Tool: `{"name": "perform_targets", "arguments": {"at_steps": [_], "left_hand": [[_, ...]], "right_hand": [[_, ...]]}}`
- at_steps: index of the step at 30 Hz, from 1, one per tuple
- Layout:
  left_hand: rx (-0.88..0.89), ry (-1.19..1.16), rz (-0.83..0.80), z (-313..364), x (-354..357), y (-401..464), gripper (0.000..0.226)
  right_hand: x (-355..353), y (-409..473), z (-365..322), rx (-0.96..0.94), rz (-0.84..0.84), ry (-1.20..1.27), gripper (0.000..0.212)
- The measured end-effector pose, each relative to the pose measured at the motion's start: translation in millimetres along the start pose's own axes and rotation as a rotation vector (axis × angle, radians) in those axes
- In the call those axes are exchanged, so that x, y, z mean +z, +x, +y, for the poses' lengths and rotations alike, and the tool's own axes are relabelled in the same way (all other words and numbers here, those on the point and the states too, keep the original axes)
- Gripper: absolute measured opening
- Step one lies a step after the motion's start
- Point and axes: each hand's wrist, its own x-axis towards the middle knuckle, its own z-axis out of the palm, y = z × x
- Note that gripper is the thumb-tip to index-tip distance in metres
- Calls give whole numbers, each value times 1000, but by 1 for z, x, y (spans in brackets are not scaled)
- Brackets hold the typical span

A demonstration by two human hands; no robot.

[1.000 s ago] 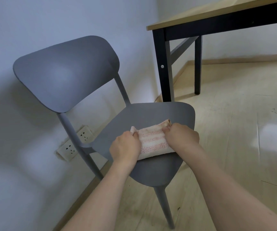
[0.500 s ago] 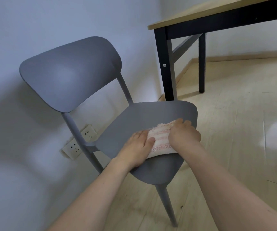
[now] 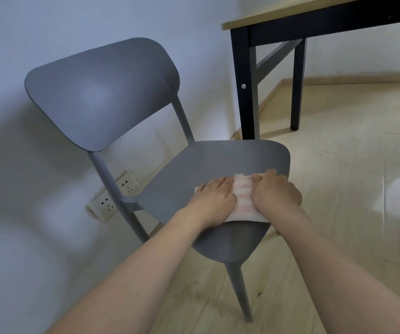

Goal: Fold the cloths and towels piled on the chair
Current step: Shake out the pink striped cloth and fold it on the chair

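A small folded towel point(image 3: 243, 195), white with pink stripes, lies on the front right part of the grey chair's seat point(image 3: 206, 160). My left hand point(image 3: 213, 201) lies flat on the towel's left half, fingers straight and pressing down. My right hand point(image 3: 276, 194) covers the towel's right side, with its fingers curled over the far edge. Only a strip of the towel shows between the two hands, plus its near edge and a small corner left of my left hand. No other cloth is visible on the chair.
The chair's backrest point(image 3: 102, 92) stands at the left against a white wall with two sockets point(image 3: 114, 196) low down. A black-legged table point(image 3: 249, 80) with a wooden top stands just behind the seat, on the right. Light wooden floor point(image 3: 351, 189) spreads to the right.
My left hand has flattened and slid further onto the towel. The right hand has shifted to the towel's right edge, and the visible strip of towel has narrowed.
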Motion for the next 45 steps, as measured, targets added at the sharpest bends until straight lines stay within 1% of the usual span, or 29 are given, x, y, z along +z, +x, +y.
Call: {"name": "perform_targets", "arguments": {"at_steps": [1, 3, 5, 9, 13, 15, 17, 20, 23, 24, 26, 28, 31, 33, 35, 37, 39, 41, 42, 45], "left_hand": [[-25, -58, 5, -3, 6, -2, 56], [-64, -106, 15, -11, 11, -5, 59], [-103, -150, 10, -20, 10, -5, 57], [-212, -187, 25, -32, 10, -7, 50], [-292, -204, 57, -23, 9, -12, 44], [-313, -198, 32, -21, 5, -13, 42], [-322, -218, -38, -21, -2, -13, 42], [-341, -266, -125, -24, -14, -15, 44], [-345, -315, -113, -26, -22, -29, 39], [-365, -395, -105, -26, -23, -35, 35], [-426, -650, -77, -25, -27, -46, 24], [-486, -884, -11, -23, -32, -55, 20], [-560, -1290, 93, -21, -35, -63, 28], [-543, -1433, 79, -17, -38, -71, 20], [-521, -1442, 103, -15, -37, -75, 14], [-497, -1417, 182, -13, -37, -75, 6], [-448, -1380, 237, -11, -39, -70, 6], [-387, -1216, 292, -11, -40, -59, 14], [-354, -1083, 326, -12, -40, -52, 21], [-294, -690, 436, -20, -34, -22, 39]], "right_hand": [[2, 1, 1, -2, 3, 9, 45], [4, 1, 3, -6, 15, 17, 43], [5, 1, 4, -11, 30, 20, 43], [3, -1, 7, 2, 59, 39, 43], [-4, -8, 9, 53, 21, -29, 48], [-8, -10, 7, 30, -20, -84, 52], [-12, -12, 6, -4, -50, -81, 50], [-23, -17, 4, -51, -91, 44, 44], [-34, -22, 0, -50, -195, 262, 39], [-36, -25, 0, -37, -232, 338, 36], [-39, -30, -1, -24, -293, 458, 28], [-43, -37, -3, -32, -342, 530, 17], [-53, -44, -11, -59, -367, 628, 19], [-61, -49, -16, -56, -348, 711, 20], [-66, -56, -18, -54, -302, 783, 20], [-67, -66, -19, -43, -250, 800, 25], [-63, -70, -18, -24, -243, 760, 37], [-55, -59, -17, 8, -274, 744, 50], [-52, -48, -18, 18, -289, 752, 50], [-49, -10, -25, 0, -276, 761, 37]]}}
